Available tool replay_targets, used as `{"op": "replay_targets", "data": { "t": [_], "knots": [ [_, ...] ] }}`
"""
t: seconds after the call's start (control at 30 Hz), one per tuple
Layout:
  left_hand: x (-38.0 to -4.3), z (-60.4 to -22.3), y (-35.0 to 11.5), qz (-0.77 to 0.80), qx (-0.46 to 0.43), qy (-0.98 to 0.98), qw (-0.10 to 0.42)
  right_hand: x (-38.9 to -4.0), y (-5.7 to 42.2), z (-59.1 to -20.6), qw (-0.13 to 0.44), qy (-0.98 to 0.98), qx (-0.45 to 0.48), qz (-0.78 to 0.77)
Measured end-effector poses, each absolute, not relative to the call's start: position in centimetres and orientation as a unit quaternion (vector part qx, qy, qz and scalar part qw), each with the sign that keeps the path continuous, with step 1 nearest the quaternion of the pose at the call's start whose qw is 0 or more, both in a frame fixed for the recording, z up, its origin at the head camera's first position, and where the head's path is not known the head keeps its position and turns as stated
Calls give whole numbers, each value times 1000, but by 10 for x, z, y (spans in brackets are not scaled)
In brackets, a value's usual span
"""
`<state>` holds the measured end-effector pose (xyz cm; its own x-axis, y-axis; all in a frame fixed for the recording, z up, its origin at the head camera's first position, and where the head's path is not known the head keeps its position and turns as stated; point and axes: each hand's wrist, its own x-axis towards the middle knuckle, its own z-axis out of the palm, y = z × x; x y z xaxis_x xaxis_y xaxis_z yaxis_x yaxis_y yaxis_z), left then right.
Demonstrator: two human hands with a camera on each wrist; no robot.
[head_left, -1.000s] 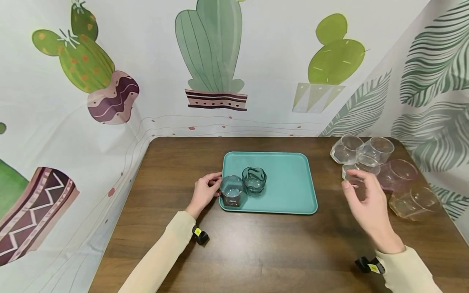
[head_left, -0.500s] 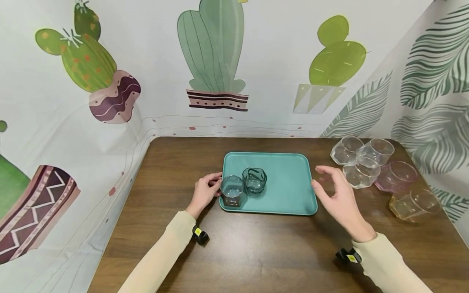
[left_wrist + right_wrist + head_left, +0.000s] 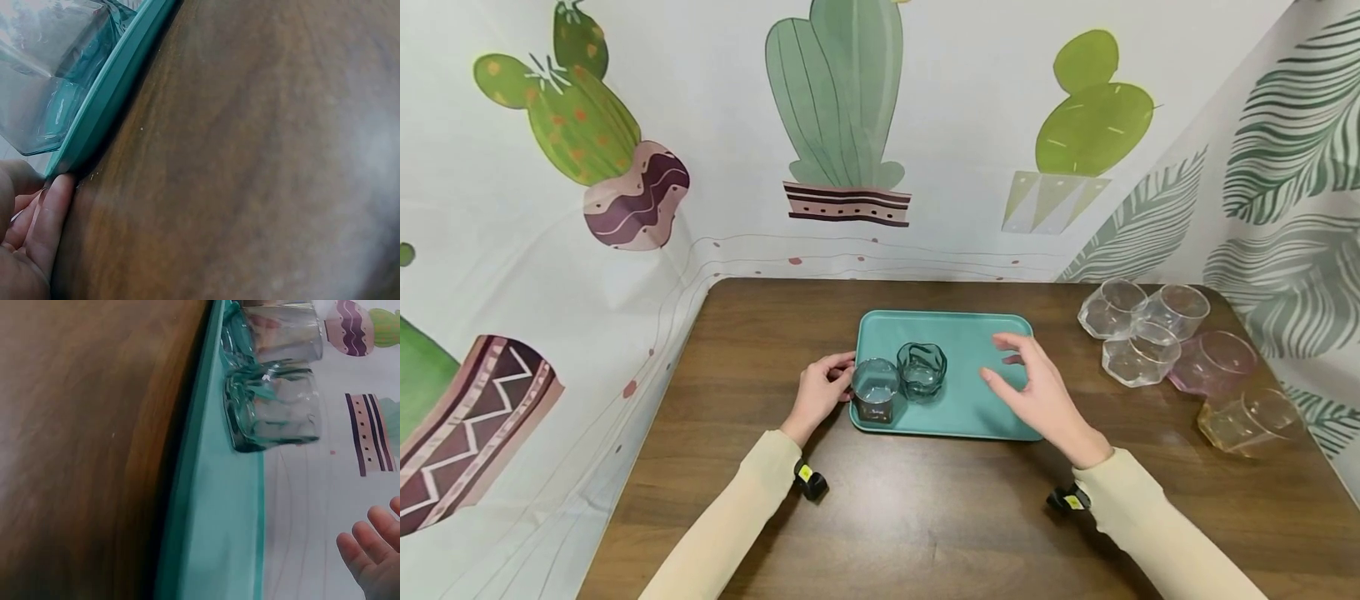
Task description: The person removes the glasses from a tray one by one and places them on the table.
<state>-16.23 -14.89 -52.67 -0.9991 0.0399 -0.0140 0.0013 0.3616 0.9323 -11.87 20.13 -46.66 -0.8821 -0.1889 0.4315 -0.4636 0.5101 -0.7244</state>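
Observation:
A teal tray lies on the table, bearing two glasses on its left half. One is a smoky grey glass near the front left corner. Right beside it sits a wavy greenish glass; both stand upright. My left hand pinches the tray's left rim between thumb and fingers, as the left wrist view shows up close. Over the tray's right part hovers my right hand, thumb and fingers spread apart with nothing between them. In the right wrist view its fingertips are apart from the greenish glass.
At the table's right rear stand several clear glasses, a pink glass and an amber-tinted glass. A cactus-print cloth hangs behind the wooden table.
My right hand has moved left from beside the clear glasses to above the tray's right part, holding nothing. The left hand, the tray and the glasses have stayed in place.

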Motion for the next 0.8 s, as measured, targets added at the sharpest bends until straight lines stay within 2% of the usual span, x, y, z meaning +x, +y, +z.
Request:
{"op": "replay_targets", "data": {
  "t": [0.43,0.8],
  "knots": [
    [-164,-528,-149,564,8,826,18,-138,160,-487,33,-852,212,477],
    [-166,-527,-148,565,-1,824,29,-147,144,-493,-12,-861,226,456]
  ]
}}
